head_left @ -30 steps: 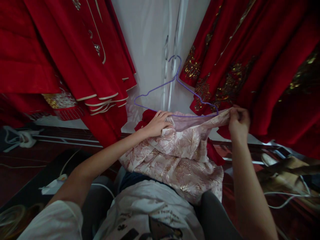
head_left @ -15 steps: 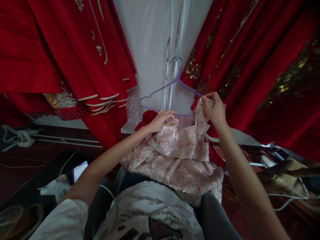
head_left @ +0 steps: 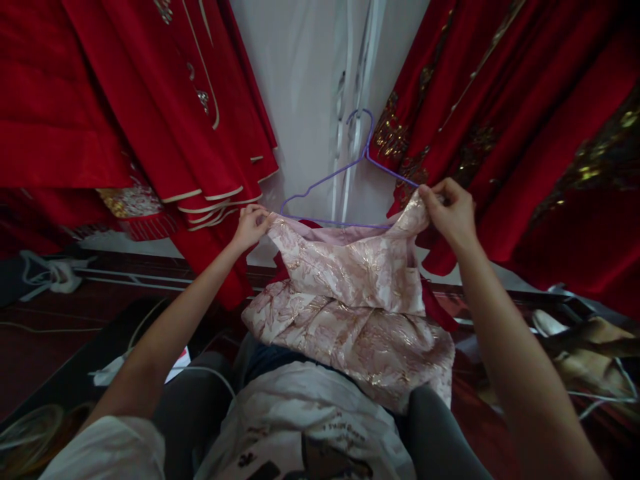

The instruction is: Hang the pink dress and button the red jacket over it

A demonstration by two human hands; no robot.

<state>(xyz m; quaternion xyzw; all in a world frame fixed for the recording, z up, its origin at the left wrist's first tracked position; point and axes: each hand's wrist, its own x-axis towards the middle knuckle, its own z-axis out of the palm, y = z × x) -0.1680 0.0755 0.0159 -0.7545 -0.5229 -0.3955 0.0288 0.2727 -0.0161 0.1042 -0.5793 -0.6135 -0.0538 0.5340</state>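
A pale pink brocade dress with gold threads lies across my lap, its bodice spread upward. My left hand pinches the dress's left shoulder strap. On the other side, my right hand grips the right strap, close to the end of a purple hanger. The hanger stands above the neckline, its right arm running to the right strap and its lower bar passing behind the dress. Its left corner sits just beyond the left strap; whether it is inside that strap I cannot tell.
Red garments with gold trim hang at the left, and red sequinned garments hang at the right. A pale wall is between them. White cables lie at the left, and tan cloth lies low on the right.
My left hand has moved left from the middle of the neckline and now holds the left strap outstretched. The neckline is pulled wide, and my right hand has shifted slightly right with its strap.
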